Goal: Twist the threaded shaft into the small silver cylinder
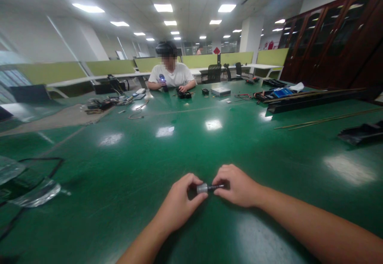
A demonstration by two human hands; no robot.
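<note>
Low over the green table (191,144), near its front edge, my two hands meet around one small object. My left hand (179,204) is closed, its thumb and fingers pinching a short silver cylinder (202,188). My right hand (236,186) is closed too, gripping a thin dark rod-like piece (216,186) that sticks out of the cylinder's right end. The two parts are joined or touching; I cannot tell which. Both forearms come in from the bottom of the view.
A person in a white shirt (171,74) sits at the far side with small dark parts (183,94). Long black rails (317,98) and thin rods (329,118) lie at the right, a clear plastic bag and black cable (32,188) at the left.
</note>
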